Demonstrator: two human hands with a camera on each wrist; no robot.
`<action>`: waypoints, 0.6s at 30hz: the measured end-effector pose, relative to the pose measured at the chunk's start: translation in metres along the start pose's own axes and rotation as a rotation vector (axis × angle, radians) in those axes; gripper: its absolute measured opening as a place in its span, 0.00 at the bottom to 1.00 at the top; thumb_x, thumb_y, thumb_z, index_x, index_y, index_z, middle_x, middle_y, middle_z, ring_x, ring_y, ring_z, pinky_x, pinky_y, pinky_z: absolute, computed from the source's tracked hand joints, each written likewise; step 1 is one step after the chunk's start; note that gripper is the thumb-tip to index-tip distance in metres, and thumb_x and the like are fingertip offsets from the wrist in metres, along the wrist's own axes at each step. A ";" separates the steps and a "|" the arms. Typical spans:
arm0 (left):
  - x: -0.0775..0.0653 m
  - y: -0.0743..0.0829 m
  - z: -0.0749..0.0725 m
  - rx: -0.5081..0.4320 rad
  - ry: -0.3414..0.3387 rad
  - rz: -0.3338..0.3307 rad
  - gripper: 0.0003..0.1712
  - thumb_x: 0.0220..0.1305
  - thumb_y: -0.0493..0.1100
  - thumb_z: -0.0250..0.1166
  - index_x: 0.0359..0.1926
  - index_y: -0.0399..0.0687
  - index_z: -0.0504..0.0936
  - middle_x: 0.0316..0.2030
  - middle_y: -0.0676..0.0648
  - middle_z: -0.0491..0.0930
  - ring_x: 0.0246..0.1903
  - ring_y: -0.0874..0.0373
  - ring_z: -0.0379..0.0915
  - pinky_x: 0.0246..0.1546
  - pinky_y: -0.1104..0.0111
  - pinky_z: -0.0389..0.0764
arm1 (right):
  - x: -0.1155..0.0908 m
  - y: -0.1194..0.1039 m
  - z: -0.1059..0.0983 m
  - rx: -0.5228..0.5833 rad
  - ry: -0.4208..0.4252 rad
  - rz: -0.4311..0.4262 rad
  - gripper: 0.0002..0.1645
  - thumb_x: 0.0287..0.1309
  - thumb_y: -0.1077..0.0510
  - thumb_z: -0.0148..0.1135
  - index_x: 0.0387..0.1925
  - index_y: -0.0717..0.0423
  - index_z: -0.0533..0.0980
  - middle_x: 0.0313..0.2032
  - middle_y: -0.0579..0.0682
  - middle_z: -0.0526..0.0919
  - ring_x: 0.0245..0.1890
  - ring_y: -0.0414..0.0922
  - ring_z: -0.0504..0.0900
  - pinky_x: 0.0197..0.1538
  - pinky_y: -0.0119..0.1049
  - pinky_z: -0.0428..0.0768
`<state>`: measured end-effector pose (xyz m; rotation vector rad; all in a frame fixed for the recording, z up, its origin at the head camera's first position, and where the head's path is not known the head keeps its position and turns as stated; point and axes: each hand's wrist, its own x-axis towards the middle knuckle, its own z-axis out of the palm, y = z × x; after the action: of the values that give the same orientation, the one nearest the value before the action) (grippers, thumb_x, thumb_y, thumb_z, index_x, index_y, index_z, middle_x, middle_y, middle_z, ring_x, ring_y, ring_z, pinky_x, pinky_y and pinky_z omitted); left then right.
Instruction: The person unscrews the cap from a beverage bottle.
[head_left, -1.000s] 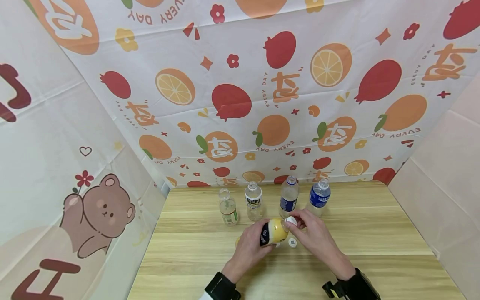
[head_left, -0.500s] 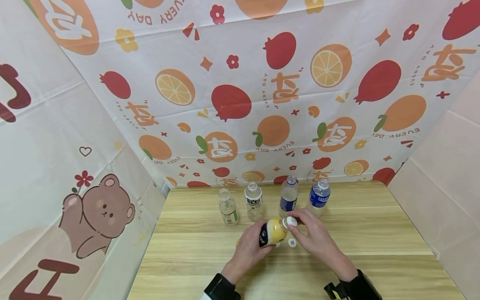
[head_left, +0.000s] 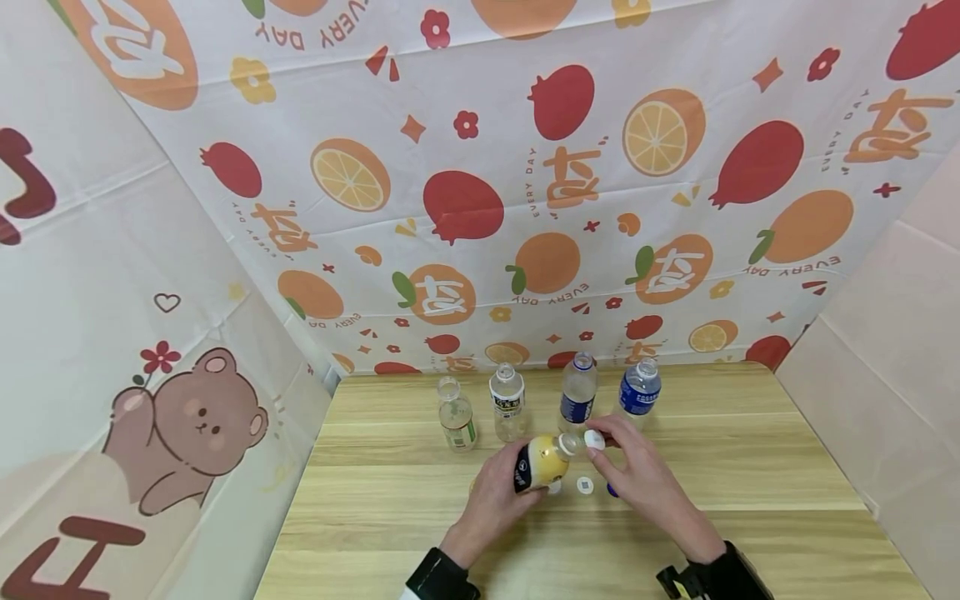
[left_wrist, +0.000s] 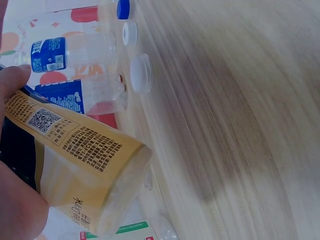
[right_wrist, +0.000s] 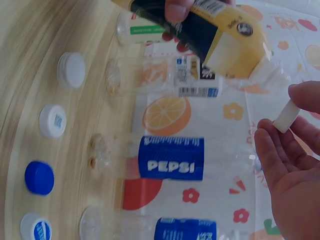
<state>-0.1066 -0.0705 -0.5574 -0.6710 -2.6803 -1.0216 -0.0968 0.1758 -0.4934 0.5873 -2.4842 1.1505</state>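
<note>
My left hand (head_left: 497, 490) grips a drink bottle (head_left: 546, 463) with a yellow and black label, tilted so its neck points right. The bare mouth of this bottle shows in the right wrist view. Between thumb and fingers my right hand (head_left: 647, 483) pinches a white bottle cap (right_wrist: 287, 116), held just off the mouth. The left wrist view shows the bottle's base end and printed label (left_wrist: 82, 145), with the left fingers around its side.
Behind the hands stand a green-labelled bottle (head_left: 457, 423), a white-labelled bottle (head_left: 508, 407), a Pepsi bottle (right_wrist: 171, 158) and a blue-labelled bottle (head_left: 639, 393), all uncapped. Loose caps lie in a row on the wooden table, including a large white cap (right_wrist: 71, 70) and a blue cap (right_wrist: 39, 178).
The white cap has come off the bottle's mouth, and my right hand has moved slightly right with it. A blue cap on the table has come into sight beside that hand.
</note>
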 end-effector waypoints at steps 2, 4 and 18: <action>-0.001 -0.001 -0.001 -0.009 0.000 -0.009 0.48 0.47 0.43 0.85 0.68 0.43 0.71 0.57 0.44 0.82 0.53 0.49 0.80 0.56 0.53 0.82 | -0.002 0.003 -0.003 -0.008 0.000 0.028 0.21 0.61 0.69 0.71 0.55 0.59 0.78 0.51 0.50 0.80 0.47 0.40 0.81 0.48 0.38 0.86; -0.001 -0.002 -0.002 -0.019 -0.004 -0.021 0.48 0.47 0.41 0.84 0.68 0.43 0.71 0.57 0.44 0.82 0.53 0.48 0.80 0.57 0.52 0.82 | -0.004 0.007 -0.006 -0.026 0.000 0.058 0.21 0.61 0.69 0.70 0.55 0.60 0.78 0.52 0.50 0.80 0.46 0.42 0.81 0.48 0.38 0.86; -0.005 -0.008 -0.005 -0.077 -0.001 -0.068 0.48 0.48 0.40 0.84 0.69 0.40 0.71 0.58 0.42 0.81 0.55 0.46 0.79 0.58 0.49 0.80 | -0.031 0.052 -0.023 -0.150 0.044 0.114 0.20 0.57 0.69 0.73 0.52 0.64 0.80 0.48 0.53 0.82 0.44 0.43 0.81 0.46 0.37 0.86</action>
<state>-0.1060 -0.0802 -0.5598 -0.5975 -2.6941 -1.1466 -0.0938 0.2311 -0.5270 0.3800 -2.5667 0.9929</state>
